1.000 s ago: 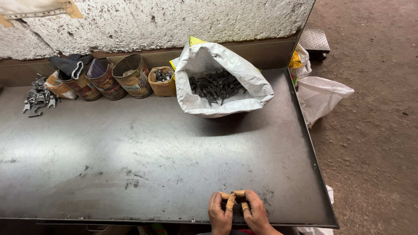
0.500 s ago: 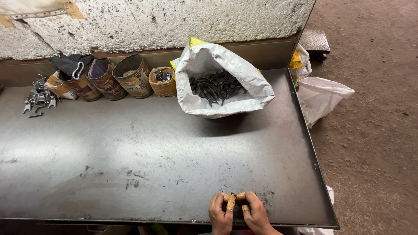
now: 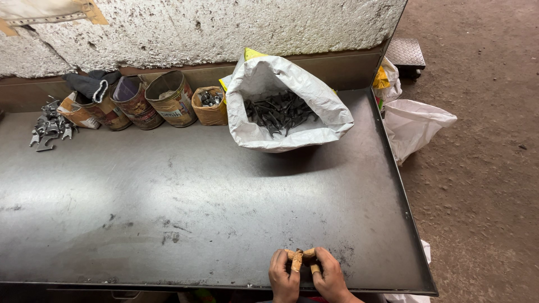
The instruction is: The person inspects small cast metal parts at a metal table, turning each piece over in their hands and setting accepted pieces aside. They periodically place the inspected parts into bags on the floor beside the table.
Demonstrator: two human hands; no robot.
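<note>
My left hand [image 3: 283, 275] and my right hand [image 3: 329, 276] rest together at the near edge of the dark metal table [image 3: 168, 202]. Both close around a small dark metal part [image 3: 306, 264] held between them. Tan bands wrap some of the fingers. What the part is exactly stays hidden by the fingers. A white sack [image 3: 292, 104] with its mouth rolled open stands at the far side, full of dark metal pieces [image 3: 278, 112].
Along the back wall stand several rusty tins [image 3: 171, 98] and a small brown bag of parts [image 3: 209, 105]. A pile of grey metal fittings [image 3: 50, 124] lies far left. Another white bag [image 3: 415, 126] hangs off the table's right edge, above a dirt floor.
The hands have stayed in place at the near edge; only the fingers have shifted slightly around the small part.
</note>
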